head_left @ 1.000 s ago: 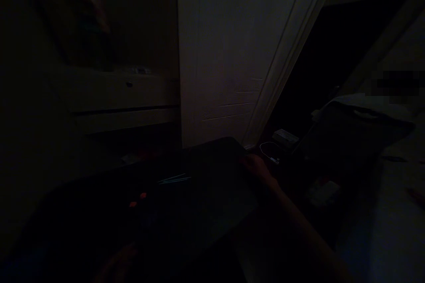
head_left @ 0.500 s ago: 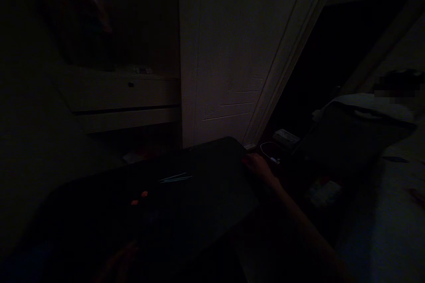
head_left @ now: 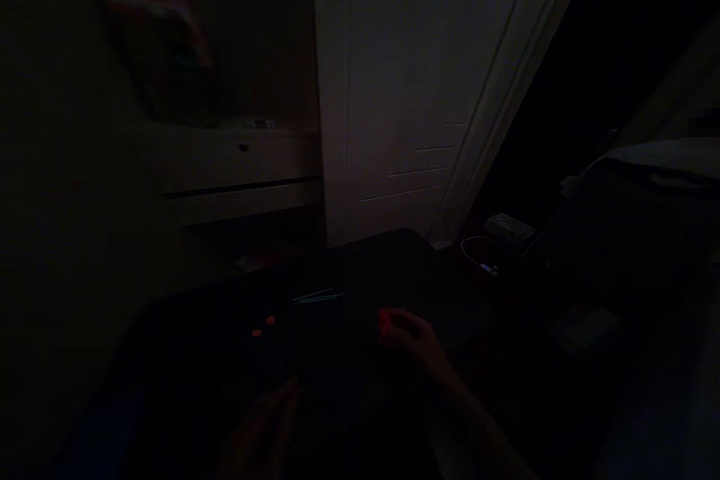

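The view is very dark. My right hand (head_left: 419, 341) is above the dark table (head_left: 360, 367), with a small red block (head_left: 384, 321) pinched between its fingertips. Low in the view, my left hand (head_left: 264, 424) has its thumb and fingers drawn together; whatever they may hold is lost in the dark. Two small orange-red blocks (head_left: 271, 320) lie on the table beyond my left hand. Past them, several thin pale sticks (head_left: 318, 296) rest at a slight angle to one another.
A pale door or panel (head_left: 394, 90) stands behind the table. Drawers (head_left: 241, 161) are at the back left. On the right are a box (head_left: 509, 226), a white cable (head_left: 478, 259) and a large cloth-covered shape (head_left: 635, 195). A blurred patch marks the right edge.
My right hand has come from the table's right edge inward over the tabletop with the red block. My left hand has moved up and right. The view has shifted left.
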`<state>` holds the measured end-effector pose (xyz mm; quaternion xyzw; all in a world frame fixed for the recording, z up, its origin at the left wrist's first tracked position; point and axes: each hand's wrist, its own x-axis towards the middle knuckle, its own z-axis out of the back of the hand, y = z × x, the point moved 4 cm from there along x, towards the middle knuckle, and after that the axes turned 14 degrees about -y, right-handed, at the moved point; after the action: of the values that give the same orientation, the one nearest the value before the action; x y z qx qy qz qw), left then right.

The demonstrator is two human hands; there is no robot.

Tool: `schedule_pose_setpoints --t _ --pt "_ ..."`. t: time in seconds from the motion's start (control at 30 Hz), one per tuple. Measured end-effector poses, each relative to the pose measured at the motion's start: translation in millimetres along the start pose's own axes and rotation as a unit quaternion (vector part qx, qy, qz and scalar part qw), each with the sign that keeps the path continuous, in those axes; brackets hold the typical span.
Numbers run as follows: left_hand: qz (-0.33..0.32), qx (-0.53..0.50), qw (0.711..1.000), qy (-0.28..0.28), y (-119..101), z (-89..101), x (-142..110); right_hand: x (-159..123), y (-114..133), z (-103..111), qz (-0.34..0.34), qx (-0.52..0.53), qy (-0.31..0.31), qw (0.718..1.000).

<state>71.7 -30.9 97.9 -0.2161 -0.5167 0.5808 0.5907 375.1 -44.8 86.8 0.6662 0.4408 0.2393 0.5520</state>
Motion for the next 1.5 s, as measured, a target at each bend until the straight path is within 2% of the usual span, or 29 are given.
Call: schedule_pose_setpoints --t 0.07,0.1,0.2,0.27,0.43,0.57,0.67,0.73,0.83,0.97,1.07,1.23,1.37,1.5 --pt "-0.025 -0.022 0.997 0.066 -11.1 -11.4 -1.9 -24.9 -22.8 -29.9 -0.036 0.007 0.043 0.998" --pt "-0.029 -0.031 0.996 0.075 -14.7 -14.5 -2.0 -34.3 -32.1 -43.0 -0.035 0.01 0.063 0.997" --pt "-0.039 -0.043 0.997 0.06 -17.1 -14.9 -0.3 -51.9 -53.7 -73.3 -0.022 0.016 0.098 0.995" --pt "-0.033 -0.032 0.997 0.057 -11.3 -10.6 0.4 -59.2 -61.0 -87.5 -0.014 0.007 0.111 0.994" --pt "-0.045 0.015 0.998 0.041 7.7 4.9 -0.6 -74.5 -57.3 -106.9 0.046 -0.052 0.104 0.992" --pt "-0.142 0.055 0.988 -0.01 17.0 14.0 -3.7 -81.8 -59.2 -117.3 0.073 -0.101 0.085 0.989" --pt "-0.255 0.057 0.965 -0.022 20.3 18.6 -7.6 -82.2 -62.5 -122.0 0.11 -0.149 0.055 0.981" --pt "-0.309 0.053 0.95 -0.005 21.1 20.2 -9.8 -81.1 -63.2 -123.3 0.129 -0.158 0.052 0.978" --pt "-0.276 0.052 0.96 0.017 22.1 21.9 -7.8 -79.2 -63.9 -122.1 0.117 -0.138 0.073 0.981" --pt "-0.165 0.068 0.983 0.048 22.9 19.5 -3.8 -79.2 -66.8 -119.1 0.055 -0.089 0.094 0.99" --pt "-0.095 0.058 0.991 0.072 26.1 15.3 -4.3 -81.9 -65.8 -118.9 0.044 -0.074 0.091 0.992" --pt "0.006 0.03 0.998 0.063 31.2 12.6 -7.6 -85.8 -57.0 -120.4 0.076 -0.08 0.107 0.988" --pt "0.038 -0.01 0.996 0.074 29.0 12.7 -9.1 -85.7 -52.3 -117.2 0.135 -0.105 0.091 0.981" --pt "0.084 -0.024 0.994 0.061 29.2 14.5 -7.6 -88.1 -50.6 -116.9 0.175 -0.125 0.106 0.971"
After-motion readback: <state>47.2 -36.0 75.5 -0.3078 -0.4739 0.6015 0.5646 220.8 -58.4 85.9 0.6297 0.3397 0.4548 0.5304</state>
